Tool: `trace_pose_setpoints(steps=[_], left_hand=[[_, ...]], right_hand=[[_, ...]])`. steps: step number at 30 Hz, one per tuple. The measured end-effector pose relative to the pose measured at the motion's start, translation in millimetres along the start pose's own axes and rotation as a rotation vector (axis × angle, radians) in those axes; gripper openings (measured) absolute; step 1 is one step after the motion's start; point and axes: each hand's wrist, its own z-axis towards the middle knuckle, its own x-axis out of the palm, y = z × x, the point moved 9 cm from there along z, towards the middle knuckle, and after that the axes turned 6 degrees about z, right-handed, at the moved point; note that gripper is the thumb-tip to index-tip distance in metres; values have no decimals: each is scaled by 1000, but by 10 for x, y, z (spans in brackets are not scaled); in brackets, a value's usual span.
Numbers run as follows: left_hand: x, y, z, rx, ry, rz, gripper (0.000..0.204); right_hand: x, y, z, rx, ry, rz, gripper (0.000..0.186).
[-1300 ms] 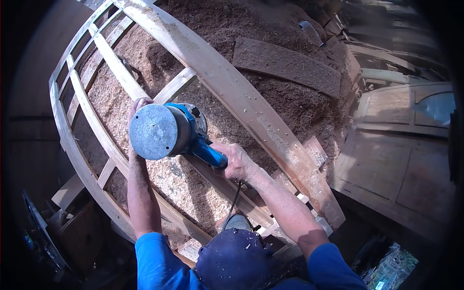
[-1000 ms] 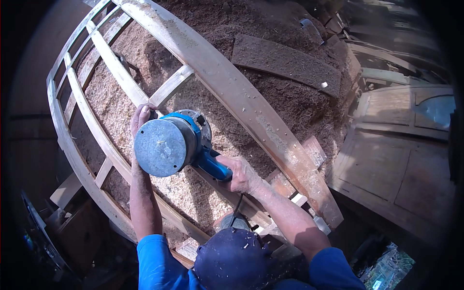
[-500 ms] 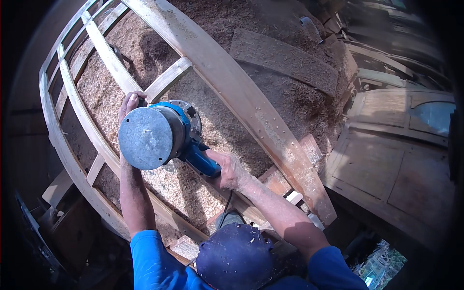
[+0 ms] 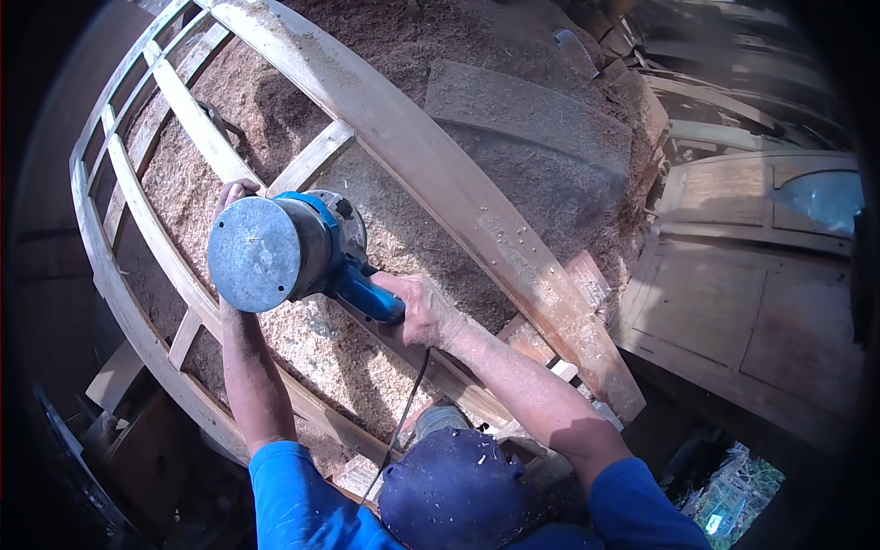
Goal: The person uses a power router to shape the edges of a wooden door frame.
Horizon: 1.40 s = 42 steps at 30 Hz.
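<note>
Your left hand [image 4: 235, 193] and right hand [image 4: 423, 312] clamp the router [image 4: 254, 255] over the frame [image 4: 440, 183]; beneath that lie shavings [image 4: 321, 371].

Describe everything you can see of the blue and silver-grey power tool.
The blue and silver-grey power tool has a flat, round, metal-looking cap with small dark holes, a cylindrical body, a blue collar and a blue handle. It is held tilted over the pale wooden frame, cap toward the camera; contact with the wood is hidden. The right hand grips the handle; the left hand, partly hidden, is behind the cap. A thin black cord trails below.
</note>
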Motion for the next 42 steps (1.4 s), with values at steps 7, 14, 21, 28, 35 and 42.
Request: trace_pose_setpoints(steps=[7, 14, 21, 28, 35, 42], left_hand=[[-119, 123, 186, 9, 222, -16, 40], [-177, -33, 265, 172, 149, 169, 36], [-184, -224, 322, 267, 196, 257, 35], [-33, -390, 201, 375, 256, 360, 35], [1, -259, -40, 252, 178, 335, 32], [281, -246, -375, 52, 80, 210, 27]], right_hand=[[50, 7, 137, -24, -29, -16, 49], [51, 22, 318, 23, -30, 18, 47], [93, 18, 498, 31, -21, 25, 42], [52, -20, 424, 21, -58, 25, 38], [12, 30, 47, 1, -31, 18, 41], [-23, -72, -328, -10, -58, 18, 44]])
